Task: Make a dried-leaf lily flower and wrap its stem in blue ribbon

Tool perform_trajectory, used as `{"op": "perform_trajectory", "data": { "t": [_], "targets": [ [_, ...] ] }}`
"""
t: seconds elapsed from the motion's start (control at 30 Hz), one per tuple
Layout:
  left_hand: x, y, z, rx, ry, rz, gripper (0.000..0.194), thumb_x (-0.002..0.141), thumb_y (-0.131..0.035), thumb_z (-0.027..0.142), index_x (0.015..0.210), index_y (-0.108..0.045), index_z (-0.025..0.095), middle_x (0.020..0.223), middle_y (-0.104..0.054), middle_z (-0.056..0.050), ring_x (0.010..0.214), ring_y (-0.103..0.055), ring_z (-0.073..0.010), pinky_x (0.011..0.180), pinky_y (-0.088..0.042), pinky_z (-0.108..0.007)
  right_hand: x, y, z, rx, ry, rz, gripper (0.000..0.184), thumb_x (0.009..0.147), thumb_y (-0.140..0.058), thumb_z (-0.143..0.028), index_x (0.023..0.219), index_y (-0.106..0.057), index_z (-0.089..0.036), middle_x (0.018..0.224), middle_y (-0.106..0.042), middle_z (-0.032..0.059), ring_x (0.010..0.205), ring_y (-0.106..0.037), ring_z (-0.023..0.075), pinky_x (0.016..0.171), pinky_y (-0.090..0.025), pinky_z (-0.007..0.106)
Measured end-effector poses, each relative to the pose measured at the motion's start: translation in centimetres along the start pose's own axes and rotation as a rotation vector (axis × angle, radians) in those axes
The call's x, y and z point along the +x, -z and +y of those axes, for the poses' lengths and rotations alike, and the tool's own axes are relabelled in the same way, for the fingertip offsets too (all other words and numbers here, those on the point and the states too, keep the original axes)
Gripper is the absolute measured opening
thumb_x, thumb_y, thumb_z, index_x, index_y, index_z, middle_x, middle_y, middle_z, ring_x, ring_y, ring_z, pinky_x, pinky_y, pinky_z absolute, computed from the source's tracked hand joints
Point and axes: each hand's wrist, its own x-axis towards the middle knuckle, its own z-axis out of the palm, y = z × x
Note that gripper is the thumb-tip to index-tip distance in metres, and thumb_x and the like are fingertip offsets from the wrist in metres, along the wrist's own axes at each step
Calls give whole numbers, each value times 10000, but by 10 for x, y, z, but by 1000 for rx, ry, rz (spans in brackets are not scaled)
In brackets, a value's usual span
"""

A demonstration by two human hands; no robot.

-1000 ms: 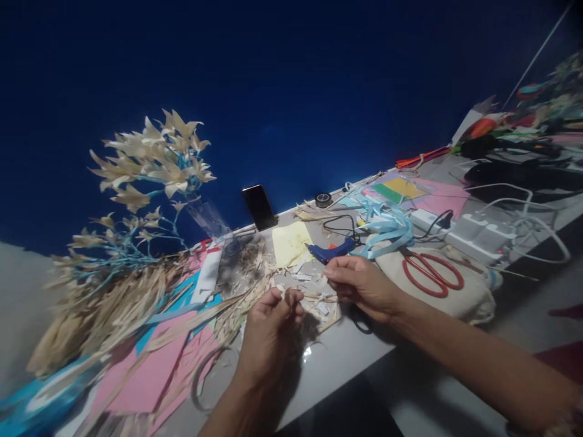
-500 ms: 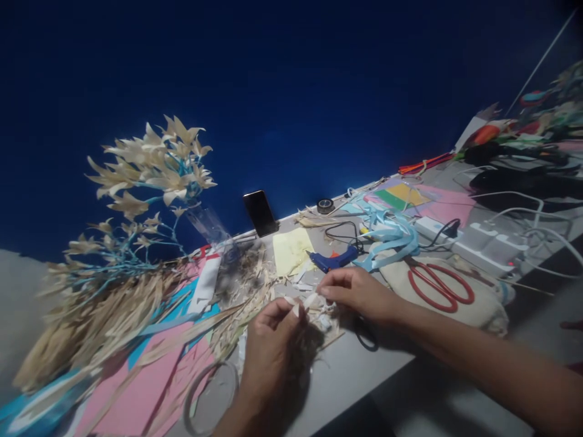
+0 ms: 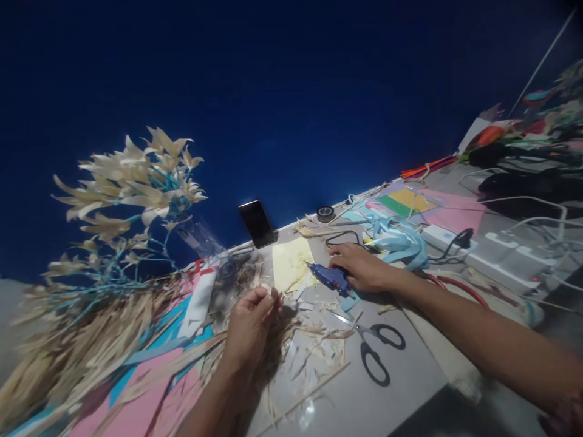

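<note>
My left hand [image 3: 252, 315] is closed in a pinch on a small pale strip [image 3: 269, 292], most of it hidden by the fingers; it looks like dried husk. My right hand [image 3: 362, 267] is closed around the blue glue gun [image 3: 332, 278], which lies low over the table with its nozzle pointing left towards a yellow paper sheet [image 3: 288, 264]. Scissors with black handles [image 3: 374, 364] lie on the table below the gun, blades pointing left. Pale husk scraps [image 3: 314, 331] are scattered between my hands and the scissors.
Cream flowers on blue stems [image 3: 150, 194] stand at the left above dried husks [image 3: 86, 328] and pink paper [image 3: 141, 394]. A phone [image 3: 255, 223] leans at the back. At the right are blue ribbon [image 3: 396, 237], red scissor handles [image 3: 464, 290] and a power strip [image 3: 496, 273] with cables.
My right hand has left the pale strip near my left hand, moved up and right, and taken hold of the glue gun, which has turned. More of the black-handled scissors shows.
</note>
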Motion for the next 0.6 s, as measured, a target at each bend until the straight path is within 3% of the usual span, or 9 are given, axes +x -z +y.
{"op": "perform_trajectory", "data": {
  "t": [0.17,0.3,0.43,0.6],
  "targets": [
    [4,2,-5,-11,5,0,339,571,-952,328,659,-683,140,672,-668,1,638,-593,-92,639,-486,-180,-2,13,8,367,-67,85,487,843,-598,-194,1330,-608,-189,1349,-616,138,1238,-568,303,1048,-450,443],
    [3,0,-8,-74,17,5,347,572,-956,307,646,-653,153,680,-664,3,654,-607,-105,651,-492,-199,-8,26,-8,709,-227,30,408,896,-651,-468,1194,-671,-191,1145,-695,110,1021,-655,276,870,-532,375],
    [1,1,-12,-38,-25,13,294,667,-907,311,667,-656,158,678,-656,4,619,-583,-98,610,-474,-198,-19,26,-27,921,-166,-5,400,865,-693,-554,1043,-686,-196,940,-682,67,828,-628,209,723,-511,317],
    [-8,-4,-11,-10,-14,-25,266,715,-870,316,689,-666,147,666,-661,-11,586,-578,-99,575,-469,-201,-21,22,-33,873,-55,-115,328,912,-655,-525,962,-630,-202,863,-599,30,760,-561,178,652,-439,302]
  ]
}}
